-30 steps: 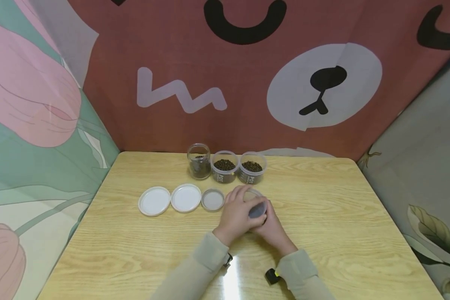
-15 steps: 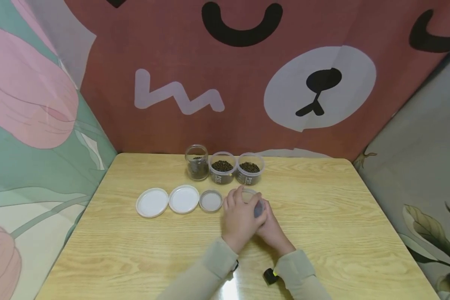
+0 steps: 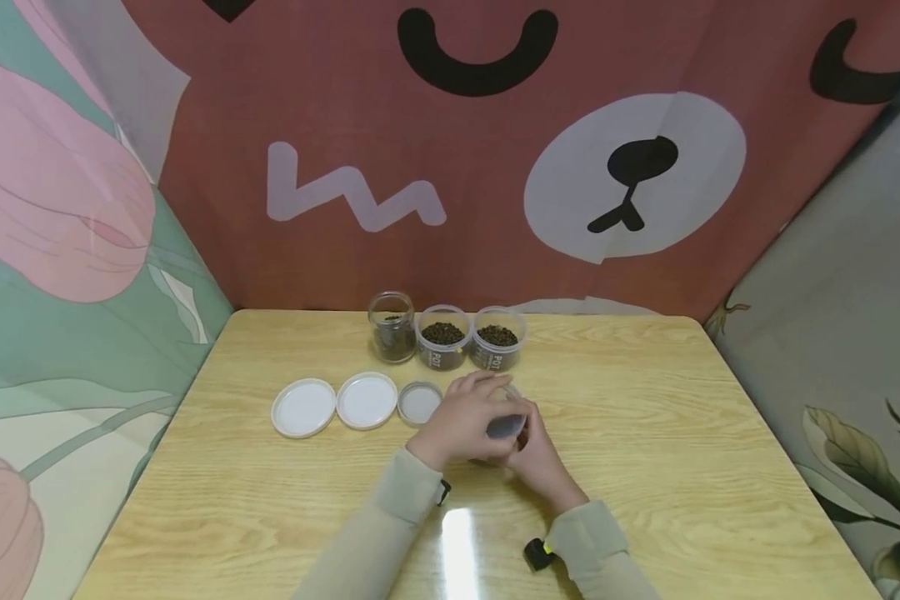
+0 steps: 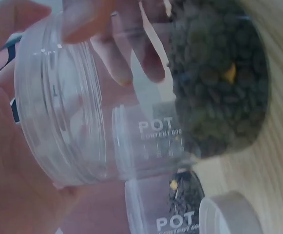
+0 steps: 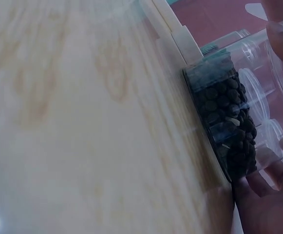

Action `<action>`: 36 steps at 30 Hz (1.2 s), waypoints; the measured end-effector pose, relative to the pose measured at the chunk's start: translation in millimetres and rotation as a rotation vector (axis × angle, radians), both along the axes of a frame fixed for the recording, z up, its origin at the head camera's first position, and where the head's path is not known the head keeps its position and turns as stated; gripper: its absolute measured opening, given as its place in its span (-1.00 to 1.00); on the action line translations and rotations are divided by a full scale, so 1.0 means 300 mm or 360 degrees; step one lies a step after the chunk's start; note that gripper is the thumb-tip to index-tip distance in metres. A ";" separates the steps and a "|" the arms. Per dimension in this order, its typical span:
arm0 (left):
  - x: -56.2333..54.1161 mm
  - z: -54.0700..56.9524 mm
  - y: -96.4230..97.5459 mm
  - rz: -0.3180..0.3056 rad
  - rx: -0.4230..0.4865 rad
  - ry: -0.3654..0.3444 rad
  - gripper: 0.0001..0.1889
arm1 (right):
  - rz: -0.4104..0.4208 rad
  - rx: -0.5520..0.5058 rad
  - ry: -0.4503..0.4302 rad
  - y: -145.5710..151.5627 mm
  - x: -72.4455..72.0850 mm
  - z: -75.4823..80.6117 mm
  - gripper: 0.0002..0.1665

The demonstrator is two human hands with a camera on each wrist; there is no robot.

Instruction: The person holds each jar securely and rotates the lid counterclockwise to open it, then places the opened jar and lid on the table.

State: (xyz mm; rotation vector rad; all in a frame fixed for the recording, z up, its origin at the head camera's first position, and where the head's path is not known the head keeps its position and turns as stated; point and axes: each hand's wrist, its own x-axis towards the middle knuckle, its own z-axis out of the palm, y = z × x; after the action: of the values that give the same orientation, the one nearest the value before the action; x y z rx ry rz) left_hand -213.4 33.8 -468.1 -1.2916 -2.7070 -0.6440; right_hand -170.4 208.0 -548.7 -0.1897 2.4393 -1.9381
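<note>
Both hands are on a clear jar (image 4: 219,92) part filled with dark pellets, just in front of the row of jars. My left hand (image 3: 457,421) grips its clear ridged top (image 4: 58,107), fingers over the far side and thumb near. Lower down, my right hand (image 3: 537,458) holds the jar's body from the right, fingers (image 5: 277,178) curled near the base. The jar's bottom is close to the wooden tabletop (image 5: 83,122) in the right wrist view. In the head view the hands hide most of the jar.
Behind the hands stand an uncapped glass jar (image 3: 393,333) and two uncapped plastic tubs (image 3: 442,354) (image 3: 497,354), all with dark pellets. To the left lie two white lids (image 3: 303,408) (image 3: 367,401) and a smaller greyish lid (image 3: 420,403). A patterned cloth backdrop (image 3: 345,267) rises behind the table.
My left hand turned rightward over the jar's top, then swung back left, its forearm following. My right hand keeps its hold, and the jar stays in nearly the same place.
</note>
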 end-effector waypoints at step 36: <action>-0.002 -0.015 -0.009 -0.0022 0.0028 0.0029 -0.46 | 0.0049 -0.0064 0.0019 0.004 -0.001 -0.008 -0.03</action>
State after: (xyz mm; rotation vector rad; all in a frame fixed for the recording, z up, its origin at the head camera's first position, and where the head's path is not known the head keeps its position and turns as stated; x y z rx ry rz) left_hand -214.0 31.0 -472.6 -1.3073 -2.6742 -0.6526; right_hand -170.7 209.1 -551.1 -0.2390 2.3914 -1.9802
